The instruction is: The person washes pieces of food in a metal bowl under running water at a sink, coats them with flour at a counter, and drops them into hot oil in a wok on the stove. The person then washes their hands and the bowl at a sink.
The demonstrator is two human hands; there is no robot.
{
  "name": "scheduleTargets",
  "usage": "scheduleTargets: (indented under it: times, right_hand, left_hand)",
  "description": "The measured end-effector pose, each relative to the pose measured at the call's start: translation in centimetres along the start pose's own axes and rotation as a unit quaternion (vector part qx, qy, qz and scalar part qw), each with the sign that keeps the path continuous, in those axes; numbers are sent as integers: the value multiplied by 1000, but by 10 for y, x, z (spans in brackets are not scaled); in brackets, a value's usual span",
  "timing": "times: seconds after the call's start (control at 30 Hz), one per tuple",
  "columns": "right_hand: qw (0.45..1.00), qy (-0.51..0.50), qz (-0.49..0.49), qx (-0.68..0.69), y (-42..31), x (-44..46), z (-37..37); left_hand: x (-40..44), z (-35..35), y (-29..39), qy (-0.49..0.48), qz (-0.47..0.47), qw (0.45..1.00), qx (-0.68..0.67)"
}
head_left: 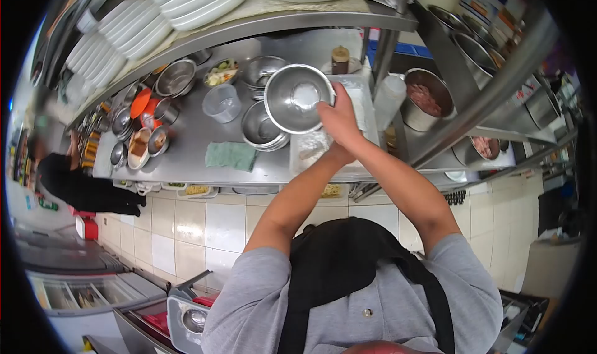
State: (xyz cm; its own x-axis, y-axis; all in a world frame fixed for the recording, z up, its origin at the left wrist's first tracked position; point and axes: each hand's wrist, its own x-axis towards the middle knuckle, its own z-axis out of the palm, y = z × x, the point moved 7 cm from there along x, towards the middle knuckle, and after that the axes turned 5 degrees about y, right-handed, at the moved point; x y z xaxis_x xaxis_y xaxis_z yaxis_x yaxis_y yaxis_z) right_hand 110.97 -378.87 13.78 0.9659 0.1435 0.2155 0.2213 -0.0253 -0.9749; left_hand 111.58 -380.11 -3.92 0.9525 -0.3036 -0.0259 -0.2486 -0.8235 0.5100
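Observation:
My right hand (341,118) grips the rim of a shiny metal mixing bowl (279,102), thumb over the edge, with the bowl's inside facing me. Nothing but reflected light shows in it. My left hand (341,156) is mostly hidden behind my right wrist, so its fingers do not show. Both hands are above a translucent plastic tray (371,121) holding something whitish, partly covered by my arms. Just left of the held bowl stands a stack of metal bowls (256,125). A folded green cloth (231,156) lies beside that stack on the steel table.
A clear plastic tub (222,105), a bowl of cut vegetables (221,74) and a sauce bottle (340,62) stand farther back. Stacked white plates (199,6) sit on the shelf overhead. Rightward are a metal post, a white bottle (390,96) and a meat pot (418,119). A person (68,180) stands left.

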Motion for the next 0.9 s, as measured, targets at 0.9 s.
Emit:
scheduleTargets:
  times: [0.9]
  right_hand:
    - [977,133,-26,-167,63,8,-123]
  left_hand:
    - [-23,-149,-11,87,-147,985,-23]
